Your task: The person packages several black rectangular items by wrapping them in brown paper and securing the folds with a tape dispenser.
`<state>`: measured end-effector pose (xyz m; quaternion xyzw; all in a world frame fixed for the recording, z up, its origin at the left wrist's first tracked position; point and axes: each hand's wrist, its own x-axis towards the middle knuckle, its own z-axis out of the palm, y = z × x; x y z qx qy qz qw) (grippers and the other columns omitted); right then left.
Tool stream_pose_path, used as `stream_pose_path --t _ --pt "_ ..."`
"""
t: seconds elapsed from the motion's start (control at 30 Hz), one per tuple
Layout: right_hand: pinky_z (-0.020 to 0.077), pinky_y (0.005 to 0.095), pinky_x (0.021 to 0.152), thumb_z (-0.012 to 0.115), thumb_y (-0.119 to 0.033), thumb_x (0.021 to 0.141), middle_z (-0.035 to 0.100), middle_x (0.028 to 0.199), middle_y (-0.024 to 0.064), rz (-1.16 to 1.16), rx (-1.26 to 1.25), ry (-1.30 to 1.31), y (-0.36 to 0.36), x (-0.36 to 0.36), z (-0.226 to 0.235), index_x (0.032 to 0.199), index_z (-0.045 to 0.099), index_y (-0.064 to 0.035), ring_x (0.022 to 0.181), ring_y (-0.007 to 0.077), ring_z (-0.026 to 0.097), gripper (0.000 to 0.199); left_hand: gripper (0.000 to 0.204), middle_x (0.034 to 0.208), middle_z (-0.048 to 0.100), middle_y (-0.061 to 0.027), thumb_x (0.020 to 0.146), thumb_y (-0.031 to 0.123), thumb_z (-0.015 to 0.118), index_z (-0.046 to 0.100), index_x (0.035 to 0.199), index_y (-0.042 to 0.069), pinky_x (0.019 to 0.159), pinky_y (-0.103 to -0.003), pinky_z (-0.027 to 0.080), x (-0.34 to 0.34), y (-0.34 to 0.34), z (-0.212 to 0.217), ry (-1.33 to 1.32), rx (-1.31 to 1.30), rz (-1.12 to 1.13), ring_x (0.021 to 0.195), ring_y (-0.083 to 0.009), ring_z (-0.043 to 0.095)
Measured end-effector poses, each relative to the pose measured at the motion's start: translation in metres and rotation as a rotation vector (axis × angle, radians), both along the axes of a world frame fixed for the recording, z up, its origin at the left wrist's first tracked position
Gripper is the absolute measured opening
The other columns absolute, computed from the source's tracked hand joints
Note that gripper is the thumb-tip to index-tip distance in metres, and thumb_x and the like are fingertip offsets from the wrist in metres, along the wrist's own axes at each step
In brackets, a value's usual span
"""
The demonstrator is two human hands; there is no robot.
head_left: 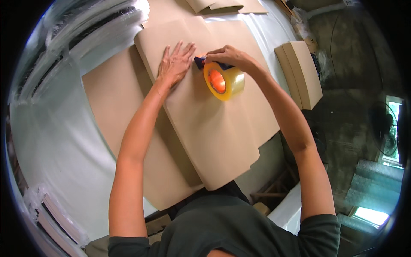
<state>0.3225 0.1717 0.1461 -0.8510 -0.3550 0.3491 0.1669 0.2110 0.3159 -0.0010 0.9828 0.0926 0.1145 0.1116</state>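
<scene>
A large sheet of brown kraft paper point(214, 132) is folded over into a wide flat bundle in front of me. More brown paper point(115, 94) lies beneath it and sticks out to the left. My left hand point(176, 64) presses on the bundle with fingers spread. Just right of it, my right hand point(222, 55) is closed on a tape dispenser point(200, 61) with a dark blue body. The dispenser carries a big roll of clear yellowish tape point(234, 83) on an orange core. Its front end rests close to or on the paper; the exact contact is hidden.
The table has a pale plastic cover point(55, 141). Plastic-wrapped stacks point(90, 34) stand at the far left, another wrapped stack point(60, 218) at the near left. A folded brown bundle point(299, 75) lies at the right edge. Rolled brown paper point(218, 6) is at the back. A fan point(383, 128) stands far right.
</scene>
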Motion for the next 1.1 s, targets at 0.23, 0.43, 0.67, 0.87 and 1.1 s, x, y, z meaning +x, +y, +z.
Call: stream_pose_path --t 0.23,0.43,0.67,0.87,1.1 --pt "0.0529 0.0331 0.075 0.061 -0.056 0.075 0.072 0.087 0.0094 0.009 -0.109 -0.038 -0.019 -0.012 -0.005 0.114 0.072 -0.0179 0.075 0.0202 0.067 0.056 0.047 0.155 0.027 0.0116 0.102 0.033 0.03 0.032 0.149 0.027 0.116 -0.054 0.02 0.0 0.002 -0.002 0.012 0.059 0.015 0.144 -0.0202 0.024" --pt "0.052 0.0365 0.081 0.068 -0.053 0.077 0.071 0.097 0.0179 0.005 -0.157 0.02 -0.116 -0.069 -0.008 0.125 0.064 -0.012 0.085 0.0241 0.068 0.063 0.047 0.155 0.027 0.0123 0.102 0.031 0.031 0.031 0.149 0.027 0.116 -0.053 0.021 -0.001 0.003 -0.002 0.011 0.052 0.017 0.144 -0.0194 0.025" --pt "0.0456 0.0324 0.097 0.071 -0.048 0.077 0.065 0.121 0.0152 0.0 -0.548 0.207 -0.198 -0.128 0.019 0.131 0.058 -0.0078 0.107 0.0237 0.063 0.069 0.048 0.155 0.027 0.0139 0.102 0.033 0.028 0.03 0.149 0.028 0.116 -0.051 0.021 -0.002 0.007 -0.01 -0.044 0.094 0.046 0.143 -0.016 0.026" --pt "0.0553 0.0358 0.073 0.074 -0.044 0.07 0.072 0.097 0.0119 0.407 -1.436 0.626 -0.109 -0.095 -0.029 0.097 0.074 -0.0093 0.079 0.0217 0.068 0.044 0.049 0.155 0.026 0.015 0.102 0.033 0.029 0.027 0.151 0.029 0.117 -0.049 0.019 0.009 -0.013 -0.004 -0.021 0.105 0.014 0.144 -0.0162 0.025" --pt "0.0526 0.0351 0.085 0.07 -0.041 0.076 0.069 0.111 0.0136 0.469 -0.732 0.553 -0.181 -0.111 0.051 0.125 0.064 -0.0112 0.094 0.0259 0.067 0.058 0.048 0.154 0.029 0.0137 0.101 0.032 0.031 0.032 0.149 0.027 0.117 -0.048 0.02 0.008 -0.017 0.004 -0.048 0.036 0.021 0.143 -0.0164 0.027"
